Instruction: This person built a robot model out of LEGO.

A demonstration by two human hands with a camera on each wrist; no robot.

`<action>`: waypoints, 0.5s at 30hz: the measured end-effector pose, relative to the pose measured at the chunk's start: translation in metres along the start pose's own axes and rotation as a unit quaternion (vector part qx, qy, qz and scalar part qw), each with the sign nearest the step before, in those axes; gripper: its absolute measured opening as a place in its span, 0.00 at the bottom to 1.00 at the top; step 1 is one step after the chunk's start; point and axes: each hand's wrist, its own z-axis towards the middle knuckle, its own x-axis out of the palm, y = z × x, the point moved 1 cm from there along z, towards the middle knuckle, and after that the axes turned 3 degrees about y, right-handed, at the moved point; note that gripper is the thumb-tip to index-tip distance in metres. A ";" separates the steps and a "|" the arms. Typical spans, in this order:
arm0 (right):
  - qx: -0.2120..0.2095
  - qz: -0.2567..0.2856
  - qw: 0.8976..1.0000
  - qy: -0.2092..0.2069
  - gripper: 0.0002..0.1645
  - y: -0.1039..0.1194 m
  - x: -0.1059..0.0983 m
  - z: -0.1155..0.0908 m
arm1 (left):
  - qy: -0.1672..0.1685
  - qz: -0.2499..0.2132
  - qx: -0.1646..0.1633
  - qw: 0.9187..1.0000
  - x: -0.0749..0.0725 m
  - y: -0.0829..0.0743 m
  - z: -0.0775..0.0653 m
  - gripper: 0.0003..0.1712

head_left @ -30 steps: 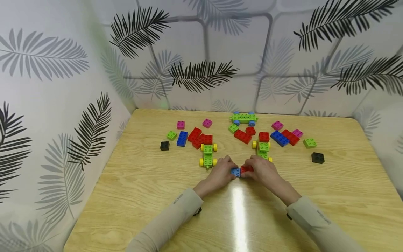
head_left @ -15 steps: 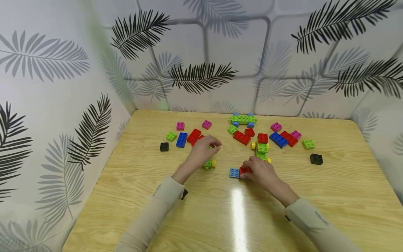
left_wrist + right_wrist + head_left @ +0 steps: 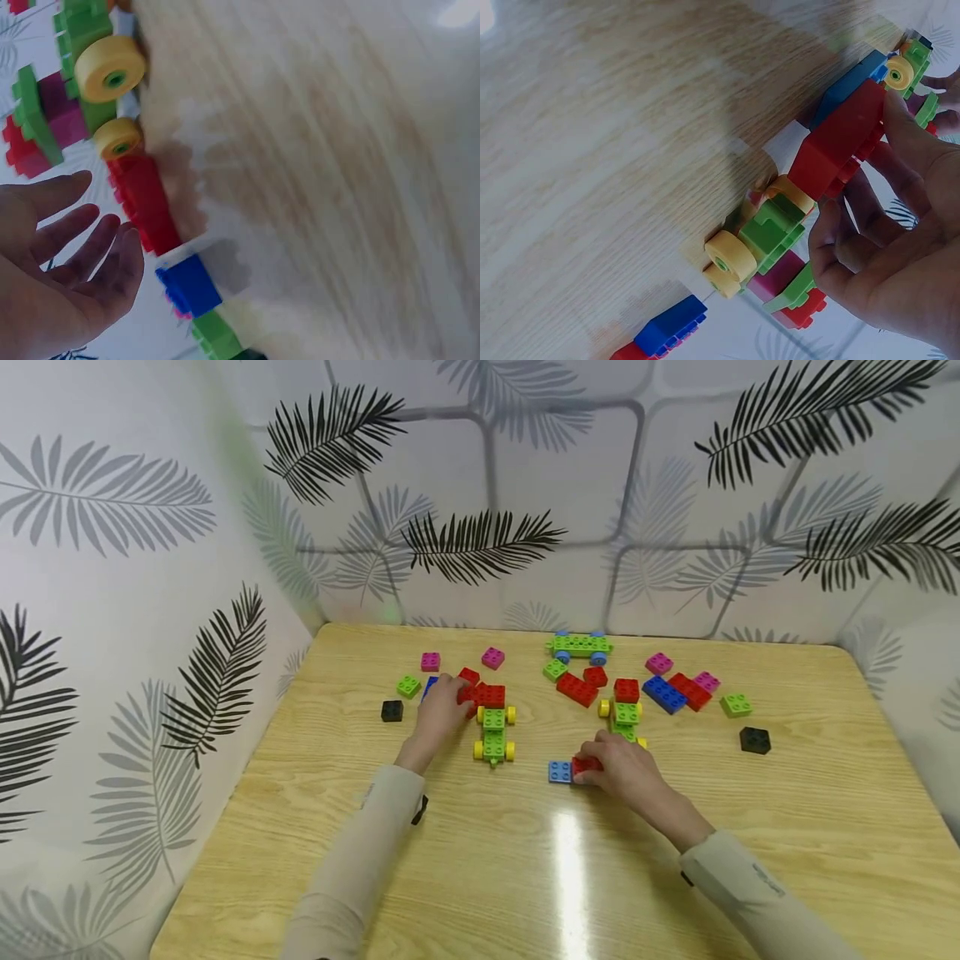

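In the head view my left hand (image 3: 441, 717) is over the red bricks (image 3: 491, 696) left of centre. In the left wrist view its fingers are loosely bent beside a long red brick (image 3: 148, 206), with nothing visible between them. My right hand (image 3: 622, 768) holds a red brick (image 3: 840, 142) between thumb and fingers, low over the table. A light blue brick (image 3: 559, 772) lies against or just beside that red brick. Left of centre stands a green car base with yellow wheels (image 3: 494, 743); another yellow-wheeled green car (image 3: 625, 713) is partly hidden behind my right hand.
A green base with blue wheels (image 3: 580, 645) stands at the back of the table. Loose bricks lie to both sides, including a black brick (image 3: 392, 711) at left, a black brick (image 3: 754, 740) at right and a blue brick (image 3: 664, 693). A patterned wall rises behind.
My left hand let go of the light blue brick and moved left and away from me, past the left car base, to the red bricks. My right hand stayed on its red brick.
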 end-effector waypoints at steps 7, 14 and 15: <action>-0.001 0.004 1.000 0.000 0.13 -0.001 0.001 -0.001 | 0.001 0.022 -0.014 1.000 0.012 -0.003 0.007 0.19; 0.000 0.005 1.000 -0.002 0.13 -0.003 0.001 -0.001 | 0.015 0.038 -0.030 0.999 0.015 -0.002 0.010 0.20; -0.001 0.005 1.000 -0.003 0.13 -0.003 0.001 -0.001 | 0.016 0.040 -0.031 0.999 0.015 -0.002 0.010 0.20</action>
